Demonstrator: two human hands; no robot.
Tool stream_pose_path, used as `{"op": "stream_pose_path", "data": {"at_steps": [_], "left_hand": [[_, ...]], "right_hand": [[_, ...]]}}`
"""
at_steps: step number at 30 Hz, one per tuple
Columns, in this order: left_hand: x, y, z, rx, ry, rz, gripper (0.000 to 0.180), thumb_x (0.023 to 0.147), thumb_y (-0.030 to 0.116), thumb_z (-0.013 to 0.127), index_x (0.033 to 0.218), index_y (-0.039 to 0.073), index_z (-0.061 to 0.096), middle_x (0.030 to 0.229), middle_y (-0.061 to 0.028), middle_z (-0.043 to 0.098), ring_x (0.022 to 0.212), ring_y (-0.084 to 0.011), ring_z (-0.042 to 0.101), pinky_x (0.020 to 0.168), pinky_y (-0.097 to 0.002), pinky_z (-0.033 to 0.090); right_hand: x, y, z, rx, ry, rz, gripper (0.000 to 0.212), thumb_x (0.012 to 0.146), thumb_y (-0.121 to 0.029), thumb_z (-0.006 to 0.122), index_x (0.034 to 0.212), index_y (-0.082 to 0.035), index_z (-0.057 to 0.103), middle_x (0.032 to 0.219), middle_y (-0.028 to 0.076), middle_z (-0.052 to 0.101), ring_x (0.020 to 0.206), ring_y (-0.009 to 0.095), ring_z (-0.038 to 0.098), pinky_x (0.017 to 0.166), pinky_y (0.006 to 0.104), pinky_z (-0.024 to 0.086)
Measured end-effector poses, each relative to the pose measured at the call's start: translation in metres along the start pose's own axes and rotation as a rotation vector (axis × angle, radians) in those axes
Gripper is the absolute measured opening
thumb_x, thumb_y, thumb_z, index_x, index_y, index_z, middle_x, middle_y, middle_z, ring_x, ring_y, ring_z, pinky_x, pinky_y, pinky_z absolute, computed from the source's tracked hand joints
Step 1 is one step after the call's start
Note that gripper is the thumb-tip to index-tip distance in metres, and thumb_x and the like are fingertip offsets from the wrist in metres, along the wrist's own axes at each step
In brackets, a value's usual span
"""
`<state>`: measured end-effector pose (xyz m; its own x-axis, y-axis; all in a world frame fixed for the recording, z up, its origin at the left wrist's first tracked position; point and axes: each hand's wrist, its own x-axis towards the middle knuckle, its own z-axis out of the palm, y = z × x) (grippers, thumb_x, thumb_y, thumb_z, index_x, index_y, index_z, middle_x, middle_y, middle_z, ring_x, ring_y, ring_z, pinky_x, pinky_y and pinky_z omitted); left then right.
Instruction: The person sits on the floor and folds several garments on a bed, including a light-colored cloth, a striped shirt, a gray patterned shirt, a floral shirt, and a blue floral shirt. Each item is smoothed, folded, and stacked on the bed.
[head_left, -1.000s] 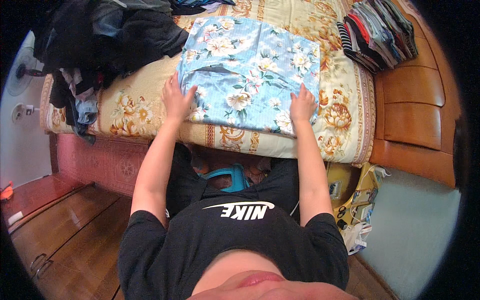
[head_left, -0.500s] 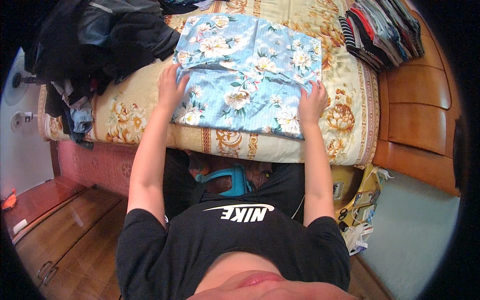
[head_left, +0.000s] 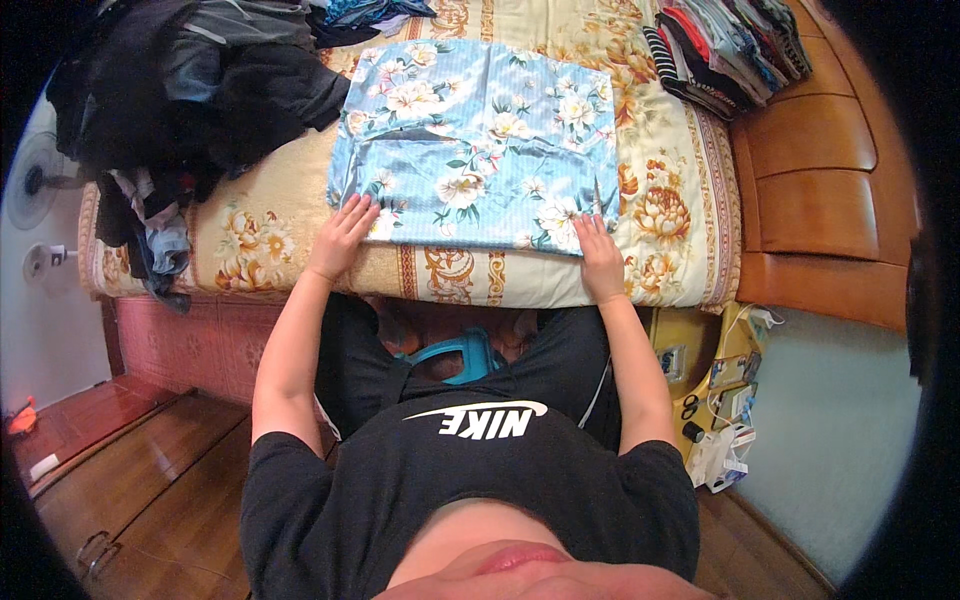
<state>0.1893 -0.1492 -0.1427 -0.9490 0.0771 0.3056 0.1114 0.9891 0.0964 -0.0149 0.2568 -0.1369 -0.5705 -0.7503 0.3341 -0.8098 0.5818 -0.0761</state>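
Observation:
A light blue cloth with white flowers and green leaves (head_left: 462, 192), perhaps a pillowcase, lies spread on the bed. A dark gap or fold runs across its middle. My left hand (head_left: 344, 236) rests on its near left corner, fingers stretched out flat. On the near right corner lies my right hand (head_left: 600, 256), its fingers also extended. Neither hand grips the cloth; both press on it from above. Light wrinkles show around the fold, while the near edge runs nearly straight between my hands.
The bed wears a cream and brown flowered cover (head_left: 255, 225). Dark clothes (head_left: 215, 100) are heaped at the left. A row of folded clothes (head_left: 725, 55) stands at the far right beside the brown headboard (head_left: 815, 215). Below the bed edge is a blue plastic stool (head_left: 465, 355).
Both hands have slid toward me from the cloth's side edges to its near corners. The fingers have flattened, and the near part of the cloth looks smoother.

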Motion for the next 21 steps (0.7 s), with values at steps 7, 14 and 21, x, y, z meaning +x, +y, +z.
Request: {"op": "stream_pose_path", "data": {"at_steps": [7,14,21], "left_hand": [[-0.027,0.033,-0.065,-0.015,-0.418,0.047,0.040,0.074,0.003,0.050,0.113,0.009,0.055,0.116,-0.0104,0.055,0.107,-0.0261,0.052,0.086,-0.0358,0.042],[-0.013,0.027,-0.119,-0.622,-0.603,-0.343,0.038,0.066,-0.009,0.046,0.097,0.006,0.063,0.090,-0.0163,0.063,0.087,-0.0258,0.060,0.078,-0.0337,0.046],[0.082,-0.052,-0.065,-1.077,-0.038,-0.685,0.020,0.082,0.005,0.053,0.101,0.000,0.058,0.082,0.0016,0.056,0.073,-0.0044,0.049,0.065,-0.0190,0.040]], "right_hand": [[-0.033,-0.015,-0.060,0.164,-0.103,-0.056,0.047,0.064,0.000,0.050,0.109,-0.006,0.055,0.105,0.011,0.060,0.103,0.029,0.056,0.078,0.0369,0.048],[-0.052,-0.019,-0.078,0.532,-0.077,0.458,0.028,0.064,0.003,0.051,0.087,-0.004,0.064,0.084,0.012,0.064,0.080,0.021,0.062,0.069,0.0274,0.047],[0.062,0.050,-0.023,0.790,-0.095,0.626,0.024,0.084,-0.019,0.054,0.097,0.001,0.059,0.076,0.002,0.059,0.070,0.009,0.051,0.064,0.0238,0.041]]}}
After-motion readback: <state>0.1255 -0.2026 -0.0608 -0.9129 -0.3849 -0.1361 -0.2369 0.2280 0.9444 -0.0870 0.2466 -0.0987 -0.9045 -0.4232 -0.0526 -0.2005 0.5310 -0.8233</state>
